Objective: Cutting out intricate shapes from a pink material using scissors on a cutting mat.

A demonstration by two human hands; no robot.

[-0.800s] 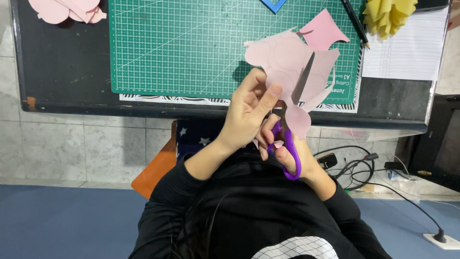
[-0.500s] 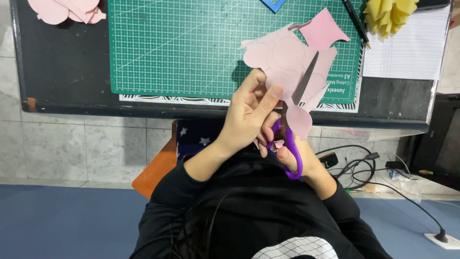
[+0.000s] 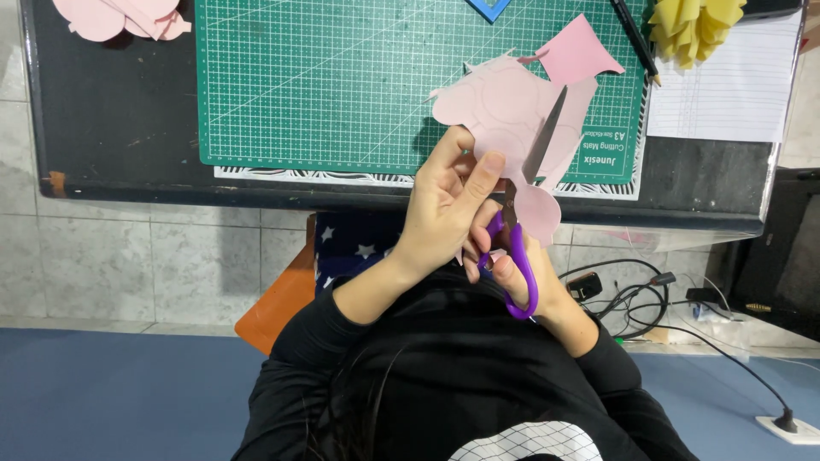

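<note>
My left hand pinches the near edge of a pale pink paper sheet with curved outlines cut along it, held above the front of the desk. My right hand sits just below it, fingers through the purple handles of a pair of scissors. The scissor blades point up and away and lie across the pink paper, partly spread. A brighter pink flap sticks up at the sheet's far end.
A green cutting mat lies on the dark desk. Pink paper cut-outs lie far left, yellow paper, a pencil and lined paper far right. Cables trail on the floor at right.
The pink sheet has turned slightly in my left hand and the scissors have worked a little further into it. Both hands stay in the same place.
</note>
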